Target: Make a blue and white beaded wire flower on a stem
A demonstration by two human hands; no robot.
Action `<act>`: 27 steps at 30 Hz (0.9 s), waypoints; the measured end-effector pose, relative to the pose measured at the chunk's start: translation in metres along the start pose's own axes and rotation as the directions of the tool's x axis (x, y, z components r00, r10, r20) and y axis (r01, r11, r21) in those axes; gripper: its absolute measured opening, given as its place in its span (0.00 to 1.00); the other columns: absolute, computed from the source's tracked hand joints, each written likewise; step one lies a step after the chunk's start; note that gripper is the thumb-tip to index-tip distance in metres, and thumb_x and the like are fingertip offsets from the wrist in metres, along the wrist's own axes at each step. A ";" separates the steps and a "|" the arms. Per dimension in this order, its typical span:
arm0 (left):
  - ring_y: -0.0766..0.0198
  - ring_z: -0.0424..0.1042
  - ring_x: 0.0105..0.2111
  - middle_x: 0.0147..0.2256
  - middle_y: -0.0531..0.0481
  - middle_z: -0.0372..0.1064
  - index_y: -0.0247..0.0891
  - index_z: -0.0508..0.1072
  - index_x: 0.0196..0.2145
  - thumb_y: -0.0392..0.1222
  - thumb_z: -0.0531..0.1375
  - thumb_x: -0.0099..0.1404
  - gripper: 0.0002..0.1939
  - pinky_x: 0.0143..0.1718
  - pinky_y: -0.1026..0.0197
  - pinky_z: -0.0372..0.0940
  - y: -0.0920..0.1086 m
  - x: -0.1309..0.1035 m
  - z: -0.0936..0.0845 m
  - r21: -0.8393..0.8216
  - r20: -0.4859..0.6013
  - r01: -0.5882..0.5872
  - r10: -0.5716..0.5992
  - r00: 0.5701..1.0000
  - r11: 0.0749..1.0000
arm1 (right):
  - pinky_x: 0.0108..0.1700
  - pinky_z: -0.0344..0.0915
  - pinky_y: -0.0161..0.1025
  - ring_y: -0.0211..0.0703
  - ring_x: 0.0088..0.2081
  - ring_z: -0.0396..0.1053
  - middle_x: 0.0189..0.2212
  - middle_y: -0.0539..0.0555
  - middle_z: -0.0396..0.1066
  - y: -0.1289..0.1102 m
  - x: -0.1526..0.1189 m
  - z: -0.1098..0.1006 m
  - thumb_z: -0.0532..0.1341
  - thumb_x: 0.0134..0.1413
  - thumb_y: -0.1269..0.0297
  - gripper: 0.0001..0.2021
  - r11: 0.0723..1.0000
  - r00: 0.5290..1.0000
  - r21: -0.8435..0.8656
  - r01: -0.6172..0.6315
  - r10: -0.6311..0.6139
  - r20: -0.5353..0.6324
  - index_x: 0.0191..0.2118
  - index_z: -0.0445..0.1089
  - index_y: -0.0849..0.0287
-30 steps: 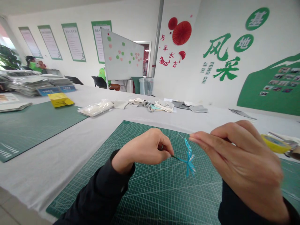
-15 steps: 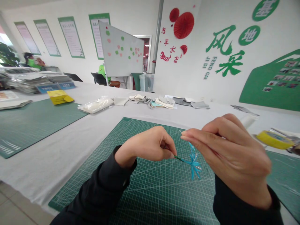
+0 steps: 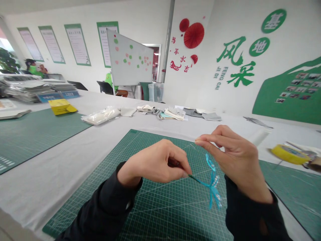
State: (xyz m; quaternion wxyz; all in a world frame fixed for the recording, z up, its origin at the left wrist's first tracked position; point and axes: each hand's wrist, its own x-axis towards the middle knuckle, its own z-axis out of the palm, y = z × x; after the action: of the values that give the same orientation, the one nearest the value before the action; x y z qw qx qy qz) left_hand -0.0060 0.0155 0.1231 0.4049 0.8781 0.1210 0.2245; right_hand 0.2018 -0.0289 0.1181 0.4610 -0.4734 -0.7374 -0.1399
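Observation:
My left hand (image 3: 160,162) pinches the dark green stem of a blue flower with pale beads (image 3: 213,184) between thumb and fingertips. The flower points to the right, its thin petals spread up and down above the mat. Over it, my right hand (image 3: 232,155) is closed in a pinch, thumb against fingertips. Whatever lies between those fingertips is too fine to make out. One petal reaches up close beneath the right hand's fingers. Under both hands lies a green gridded cutting mat (image 3: 150,207).
Yellow tape (image 3: 289,154) lies at the right beside a second mat (image 3: 291,190). Fabric pieces (image 3: 173,113) and a plastic-wrapped packet (image 3: 101,115) line the table's back. To the left are a yellow card box (image 3: 61,107) and stacked papers (image 3: 27,88). A person (image 3: 35,68) sits far left.
My right hand has drawn back, away from the camera, still pinched. The flower has shifted slightly down and right in view, with my left hand still on its stem.

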 end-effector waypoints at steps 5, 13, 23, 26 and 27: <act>0.69 0.68 0.26 0.27 0.48 0.74 0.34 0.80 0.30 0.30 0.60 0.58 0.07 0.28 0.66 0.62 0.007 -0.003 0.002 0.000 -0.161 -0.061 0.061 0.985 0.998 | 0.23 0.53 0.34 0.32 0.23 0.57 0.23 0.47 0.64 0.003 -0.001 -0.001 0.65 0.53 0.61 0.05 0.980 0.983 0.080 -0.182 0.183 0.004 0.32 0.78 0.54; 0.68 0.66 0.24 0.24 0.49 0.71 0.35 0.80 0.30 0.36 0.63 0.60 0.05 0.27 0.65 0.60 0.004 -0.002 0.005 0.140 -0.478 -0.089 0.146 0.866 0.986 | 0.23 0.48 0.35 0.32 0.22 0.51 0.19 0.45 0.54 0.012 -0.002 0.011 0.65 0.49 0.60 0.09 0.878 0.918 0.274 -0.393 0.391 0.064 0.25 0.75 0.59; 0.69 0.65 0.24 0.25 0.49 0.70 0.35 0.79 0.31 0.36 0.60 0.61 0.07 0.26 0.65 0.60 -0.022 0.002 0.022 0.190 -0.624 -0.070 0.175 0.762 0.979 | 0.26 0.48 0.36 0.33 0.23 0.51 0.20 0.46 0.57 0.026 -0.016 0.043 0.66 0.43 0.57 0.11 0.695 0.819 0.440 -0.569 0.526 0.229 0.22 0.75 0.61; 0.70 0.63 0.23 0.25 0.50 0.69 0.35 0.78 0.31 0.37 0.60 0.61 0.06 0.25 0.65 0.58 -0.033 -0.009 0.034 0.139 -0.621 -0.072 0.143 0.771 0.988 | 0.26 0.48 0.36 0.33 0.23 0.51 0.19 0.46 0.55 0.023 -0.025 0.048 0.67 0.41 0.58 0.10 0.673 0.795 0.428 -0.602 0.552 0.251 0.24 0.78 0.61; 0.70 0.62 0.23 0.25 0.50 0.68 0.35 0.78 0.31 0.37 0.61 0.60 0.06 0.25 0.65 0.57 -0.038 -0.013 0.039 0.101 -0.623 -0.065 0.114 0.774 0.993 | 0.26 0.48 0.36 0.33 0.23 0.51 0.19 0.46 0.56 0.022 -0.030 0.051 0.66 0.41 0.58 0.11 0.668 0.787 0.421 -0.614 0.557 0.263 0.26 0.78 0.61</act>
State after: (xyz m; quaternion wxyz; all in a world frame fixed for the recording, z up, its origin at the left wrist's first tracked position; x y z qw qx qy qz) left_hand 0.0002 0.0090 0.0683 0.2976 0.7724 0.2152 0.5181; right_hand 0.1957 -0.0021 0.0615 0.5425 -0.5605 -0.5811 0.2321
